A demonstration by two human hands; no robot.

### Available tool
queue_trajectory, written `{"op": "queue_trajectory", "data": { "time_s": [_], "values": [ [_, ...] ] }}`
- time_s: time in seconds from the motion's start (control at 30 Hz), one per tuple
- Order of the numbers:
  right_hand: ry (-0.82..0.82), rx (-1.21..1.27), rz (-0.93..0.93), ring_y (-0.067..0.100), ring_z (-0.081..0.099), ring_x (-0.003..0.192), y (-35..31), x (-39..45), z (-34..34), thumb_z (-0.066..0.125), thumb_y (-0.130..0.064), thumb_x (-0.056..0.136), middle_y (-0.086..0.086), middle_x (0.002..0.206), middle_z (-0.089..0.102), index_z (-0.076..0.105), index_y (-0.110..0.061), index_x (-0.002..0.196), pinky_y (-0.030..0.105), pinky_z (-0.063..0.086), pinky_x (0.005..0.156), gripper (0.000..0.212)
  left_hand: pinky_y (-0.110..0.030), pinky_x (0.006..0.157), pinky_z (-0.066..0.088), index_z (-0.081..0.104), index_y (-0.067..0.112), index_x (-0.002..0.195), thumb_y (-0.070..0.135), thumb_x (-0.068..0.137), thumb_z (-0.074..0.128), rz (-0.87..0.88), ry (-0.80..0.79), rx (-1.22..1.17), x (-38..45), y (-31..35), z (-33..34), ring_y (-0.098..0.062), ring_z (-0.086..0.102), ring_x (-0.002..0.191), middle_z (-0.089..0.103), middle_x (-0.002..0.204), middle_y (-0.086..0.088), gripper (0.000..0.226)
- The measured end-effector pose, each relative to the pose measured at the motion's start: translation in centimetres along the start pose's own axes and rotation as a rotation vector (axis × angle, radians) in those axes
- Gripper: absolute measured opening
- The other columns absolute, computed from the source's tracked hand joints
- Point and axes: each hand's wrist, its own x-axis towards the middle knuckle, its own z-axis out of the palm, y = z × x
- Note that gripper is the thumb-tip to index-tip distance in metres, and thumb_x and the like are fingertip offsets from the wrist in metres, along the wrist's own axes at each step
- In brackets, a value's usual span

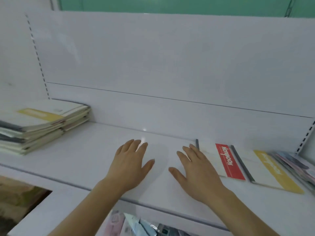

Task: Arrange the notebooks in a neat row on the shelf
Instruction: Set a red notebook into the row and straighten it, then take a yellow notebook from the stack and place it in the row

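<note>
A stack of notebooks (42,123) lies at the left end of the white shelf (95,160), its top cover cream with a yellow band. Flat on the shelf at the right lie a notebook with a red band (219,159) and, beside it, a notebook with a yellow band (271,171). My left hand (129,162) hovers over the bare middle of the shelf, fingers spread, holding nothing. My right hand (197,169) is also spread and empty, its fingertips close to the left edge of the red-band notebook.
More notebooks with pastel covers (296,166) lie overlapped at the far right. The white back panel (170,65) rises behind the shelf. Below the shelf's front edge, packaged items (136,225) sit on a lower level. A brown floor patch (18,201) shows at lower left.
</note>
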Motion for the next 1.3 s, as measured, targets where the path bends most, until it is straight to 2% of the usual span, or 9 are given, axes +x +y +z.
{"op": "queue_trajectory", "data": {
  "time_s": [0.53,0.7,0.9,0.93,1.0,1.07,1.17,1.23,1.3],
  "values": [
    [0.058,0.164,-0.265,0.016,0.006,0.148,-32.4,7.8,2.3,0.021,-0.065,0.094,-0.001,0.159,0.020,0.025,-0.020,0.151,0.031,0.011,0.121,0.073,-0.038,0.112,0.036,0.046,0.020,0.144,0.051,0.099,0.042,-0.261,0.189,0.024,-12.1,-28.5,-12.2,-0.021,0.042,0.136,0.049,0.145,0.002,0.054],
    [0.160,0.176,-0.343,0.020,0.025,0.141,-38.1,14.0,2.9,0.018,-0.064,0.093,0.004,0.150,0.036,0.033,-0.012,0.147,0.035,0.024,0.117,0.076,-0.035,0.115,0.030,0.036,0.020,0.150,0.051,0.100,0.038,-0.314,0.220,0.017,-10.7,-34.8,-13.2,-0.019,0.033,0.142,0.041,0.152,0.001,0.059],
    [0.122,0.181,-0.338,0.022,0.025,0.141,-41.8,21.1,4.6,0.016,-0.068,0.089,0.003,0.148,0.038,0.036,-0.013,0.145,0.039,0.025,0.116,0.081,-0.038,0.123,0.014,0.019,0.025,0.156,0.058,0.100,0.033,-0.286,0.132,0.091,-6.6,-40.1,-13.7,-0.021,0.009,0.152,0.017,0.164,-0.001,0.067],
    [0.113,0.160,-0.350,0.022,0.033,0.135,-42.3,22.0,4.9,0.020,-0.067,0.091,0.002,0.140,0.046,0.045,-0.014,0.136,0.037,0.031,0.112,0.074,-0.040,0.124,0.013,0.017,0.025,0.157,0.059,0.100,0.031,-0.274,0.107,0.110,-5.8,-40.9,-13.9,-0.021,0.006,0.152,0.014,0.165,-0.001,0.068],
    [0.132,0.146,-0.348,0.018,0.053,0.103,-43.0,23.3,5.1,0.029,-0.059,0.095,-0.003,0.102,0.061,0.058,-0.020,0.096,0.032,0.045,0.087,0.049,-0.040,0.124,0.013,0.019,0.025,0.156,0.062,0.099,0.028,-0.264,0.099,0.133,-4.3,-42.7,-13.9,-0.021,0.007,0.152,0.017,0.164,-0.001,0.069],
    [0.154,0.181,-0.333,0.016,0.054,0.071,-43.4,23.7,5.2,0.031,-0.051,0.097,-0.006,0.072,0.055,0.051,-0.020,0.071,0.034,0.044,0.063,0.044,-0.039,0.123,0.016,0.026,0.025,0.154,0.063,0.099,0.026,-0.242,0.078,0.141,-3.3,-44.2,-13.8,-0.020,0.016,0.150,0.028,0.160,0.001,0.068],
    [0.168,0.131,-0.330,0.018,0.055,0.068,-44.1,23.5,4.9,0.024,-0.043,0.101,-0.003,0.073,0.059,0.054,-0.022,0.077,0.036,0.044,0.062,0.044,-0.036,0.120,0.022,0.039,0.024,0.148,0.063,0.097,0.027,-0.192,0.104,0.098,-2.6,-45.7,-13.1,-0.018,0.027,0.145,0.040,0.153,0.004,0.066],
    [0.236,0.076,-0.297,0.022,0.057,0.067,-44.5,23.7,4.8,0.021,-0.042,0.103,-0.004,0.074,0.061,0.051,-0.021,0.079,0.036,0.041,0.060,0.043,-0.035,0.116,0.029,0.044,0.021,0.145,0.061,0.097,0.032,-0.163,0.206,-0.032,-2.2,-46.4,-13.0,-0.019,0.030,0.143,0.042,0.151,0.001,0.064],
    [0.374,0.026,-0.291,0.023,0.052,0.052,-45.1,23.8,4.8,0.022,-0.041,0.102,-0.004,0.061,0.056,0.050,-0.021,0.074,0.032,0.038,0.049,0.044,-0.038,0.112,0.035,0.042,0.015,0.145,0.056,0.097,0.038,-0.122,0.351,-0.140,-1.9,-46.9,-13.4,-0.023,0.030,0.142,0.038,0.152,-0.006,0.063]
  ]
}}
